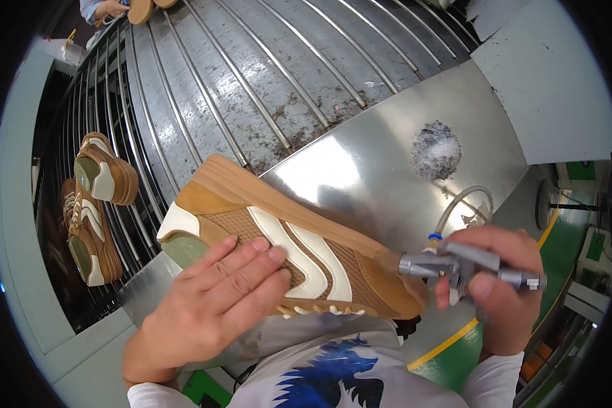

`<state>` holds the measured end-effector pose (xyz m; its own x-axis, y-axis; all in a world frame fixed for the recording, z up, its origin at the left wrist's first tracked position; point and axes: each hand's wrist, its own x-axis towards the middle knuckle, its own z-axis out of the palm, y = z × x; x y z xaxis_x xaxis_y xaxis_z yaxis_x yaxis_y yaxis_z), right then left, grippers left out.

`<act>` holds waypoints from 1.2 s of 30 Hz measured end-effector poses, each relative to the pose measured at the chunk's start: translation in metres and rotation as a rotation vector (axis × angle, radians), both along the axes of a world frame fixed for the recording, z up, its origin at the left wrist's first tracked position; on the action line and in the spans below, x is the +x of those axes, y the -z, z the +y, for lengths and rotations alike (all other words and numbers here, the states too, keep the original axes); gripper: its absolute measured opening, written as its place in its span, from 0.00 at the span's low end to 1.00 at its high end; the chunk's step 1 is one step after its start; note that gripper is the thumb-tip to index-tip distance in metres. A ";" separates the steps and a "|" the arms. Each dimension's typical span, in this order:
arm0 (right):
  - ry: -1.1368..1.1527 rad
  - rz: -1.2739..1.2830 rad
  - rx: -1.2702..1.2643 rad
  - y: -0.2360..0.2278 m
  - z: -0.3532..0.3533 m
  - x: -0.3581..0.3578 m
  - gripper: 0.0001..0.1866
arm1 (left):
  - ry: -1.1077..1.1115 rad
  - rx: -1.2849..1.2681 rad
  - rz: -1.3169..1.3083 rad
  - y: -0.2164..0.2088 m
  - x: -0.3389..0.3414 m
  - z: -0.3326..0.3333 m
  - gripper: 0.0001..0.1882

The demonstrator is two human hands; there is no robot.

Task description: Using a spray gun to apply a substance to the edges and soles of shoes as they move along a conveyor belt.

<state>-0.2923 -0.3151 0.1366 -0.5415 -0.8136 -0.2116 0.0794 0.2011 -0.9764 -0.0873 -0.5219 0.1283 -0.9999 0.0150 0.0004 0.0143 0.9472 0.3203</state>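
A brown sneaker (pixel 360 256) with cream stripes and a tan sole lies on its side in front of me, toe to the right. My left hand (pixel 228 296) grips it near the heel opening, fingers flat along its side; the thumb is hidden. In my right hand (pixel 503 272) is a metal spray gun (pixel 459 267), its nozzle pointing left, close to the toe. A clear hose (pixel 457 204) with a blue ring curves up from the gun.
Behind the sneaker is a shiny metal plate (pixel 387 156) with a grey, speckled patch. Metal rollers (pixel 245 88) run beyond it. Two similar sneakers (pixel 92 231) rest on rollers at the left. At the far upper left, another person's hand (pixel 109 9) is beside tan soles (pixel 141 11).
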 end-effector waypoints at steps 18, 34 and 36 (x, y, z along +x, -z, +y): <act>-0.148 -0.335 0.212 0.046 -0.064 -0.112 0.17 | -0.458 0.565 -0.399 0.026 0.052 0.019 0.44; -0.354 -0.261 0.557 0.039 -0.128 -0.105 0.16 | -0.386 0.535 -0.228 0.021 0.047 0.020 0.44; -0.148 -0.268 0.368 0.044 -0.093 -0.104 0.18 | -0.396 0.526 -0.216 0.021 0.050 0.024 0.42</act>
<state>-0.3967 -0.4082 0.0927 -0.3120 -0.7230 -0.6164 0.2630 0.5577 -0.7872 -0.0373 -0.4980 0.1071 -0.9084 -0.2991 -0.2922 -0.4165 0.5858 0.6952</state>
